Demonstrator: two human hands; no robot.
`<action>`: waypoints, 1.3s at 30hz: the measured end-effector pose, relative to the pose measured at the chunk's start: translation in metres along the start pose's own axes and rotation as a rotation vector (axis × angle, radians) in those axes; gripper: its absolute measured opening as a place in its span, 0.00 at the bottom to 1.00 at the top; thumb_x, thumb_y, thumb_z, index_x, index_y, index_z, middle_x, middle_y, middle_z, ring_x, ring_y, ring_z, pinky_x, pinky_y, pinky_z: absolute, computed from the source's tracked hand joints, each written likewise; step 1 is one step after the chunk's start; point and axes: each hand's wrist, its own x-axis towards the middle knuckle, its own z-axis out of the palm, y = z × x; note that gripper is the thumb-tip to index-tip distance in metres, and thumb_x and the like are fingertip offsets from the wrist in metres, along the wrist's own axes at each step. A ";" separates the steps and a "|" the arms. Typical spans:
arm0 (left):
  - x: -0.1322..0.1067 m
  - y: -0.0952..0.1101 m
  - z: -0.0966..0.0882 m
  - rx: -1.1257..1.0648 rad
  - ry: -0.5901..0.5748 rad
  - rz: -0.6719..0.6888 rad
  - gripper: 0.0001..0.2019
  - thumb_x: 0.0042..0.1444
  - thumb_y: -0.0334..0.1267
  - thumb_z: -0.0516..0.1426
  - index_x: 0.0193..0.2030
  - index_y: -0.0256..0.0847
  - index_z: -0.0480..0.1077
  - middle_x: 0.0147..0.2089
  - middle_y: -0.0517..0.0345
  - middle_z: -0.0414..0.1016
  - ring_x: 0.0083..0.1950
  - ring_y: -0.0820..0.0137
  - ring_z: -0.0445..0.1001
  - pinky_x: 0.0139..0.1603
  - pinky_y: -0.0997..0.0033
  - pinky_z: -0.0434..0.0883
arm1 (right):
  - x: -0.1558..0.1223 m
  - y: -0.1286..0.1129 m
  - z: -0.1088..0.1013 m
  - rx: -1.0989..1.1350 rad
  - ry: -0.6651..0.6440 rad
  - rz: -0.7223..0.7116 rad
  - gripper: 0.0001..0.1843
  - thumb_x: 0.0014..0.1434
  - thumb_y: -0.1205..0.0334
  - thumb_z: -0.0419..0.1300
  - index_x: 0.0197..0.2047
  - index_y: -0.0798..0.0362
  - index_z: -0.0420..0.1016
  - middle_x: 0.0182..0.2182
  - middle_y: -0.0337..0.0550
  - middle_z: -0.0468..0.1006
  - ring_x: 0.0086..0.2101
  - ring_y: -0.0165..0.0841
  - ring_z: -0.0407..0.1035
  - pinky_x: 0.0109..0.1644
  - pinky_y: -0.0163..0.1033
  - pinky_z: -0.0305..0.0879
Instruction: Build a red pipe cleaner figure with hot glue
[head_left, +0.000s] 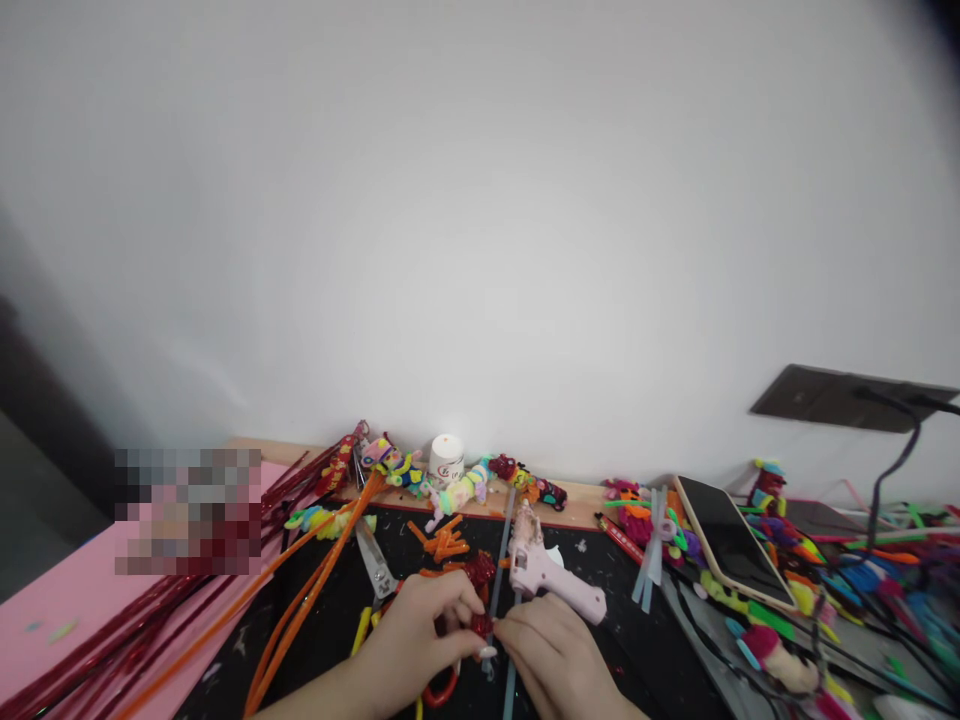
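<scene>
Between my fingertips sits one small red fuzzy piece point(481, 625), pinched from both sides by my left hand point(420, 632) and right hand point(556, 652). It looks only partly shaped, though it is too small to be sure. Just beyond my fingers lie one pink glue gun point(551, 580), one pair of scissors point(375, 565) and a heap of orange offcuts point(446, 545), already cut.
</scene>
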 end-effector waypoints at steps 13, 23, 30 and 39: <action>0.001 -0.001 -0.001 -0.051 -0.024 -0.059 0.08 0.41 0.30 0.64 0.28 0.36 0.69 0.21 0.66 0.71 0.22 0.75 0.69 0.25 0.79 0.64 | 0.001 0.001 -0.001 -0.040 0.000 0.017 0.13 0.64 0.68 0.46 0.43 0.56 0.72 0.29 0.46 0.78 0.28 0.33 0.70 0.31 0.36 0.63; 0.003 -0.009 0.000 -0.183 -0.038 -0.070 0.10 0.39 0.32 0.65 0.27 0.36 0.68 0.20 0.66 0.70 0.19 0.75 0.69 0.22 0.78 0.63 | -0.001 0.005 0.001 -0.044 0.040 0.009 0.12 0.64 0.69 0.47 0.42 0.56 0.70 0.30 0.46 0.78 0.28 0.34 0.70 0.31 0.37 0.62; 0.003 -0.007 -0.001 -0.155 -0.034 -0.029 0.09 0.40 0.31 0.65 0.29 0.36 0.70 0.20 0.67 0.70 0.19 0.76 0.69 0.22 0.80 0.63 | -0.003 0.005 -0.001 -0.012 0.026 0.025 0.11 0.62 0.72 0.49 0.44 0.57 0.70 0.31 0.47 0.78 0.29 0.35 0.69 0.31 0.38 0.63; 0.002 -0.006 0.000 -0.097 -0.015 0.014 0.08 0.44 0.32 0.62 0.33 0.37 0.70 0.21 0.66 0.72 0.18 0.77 0.69 0.22 0.81 0.63 | 0.000 0.004 -0.004 -0.013 0.044 0.020 0.12 0.62 0.72 0.49 0.45 0.57 0.70 0.32 0.49 0.78 0.28 0.35 0.69 0.29 0.38 0.64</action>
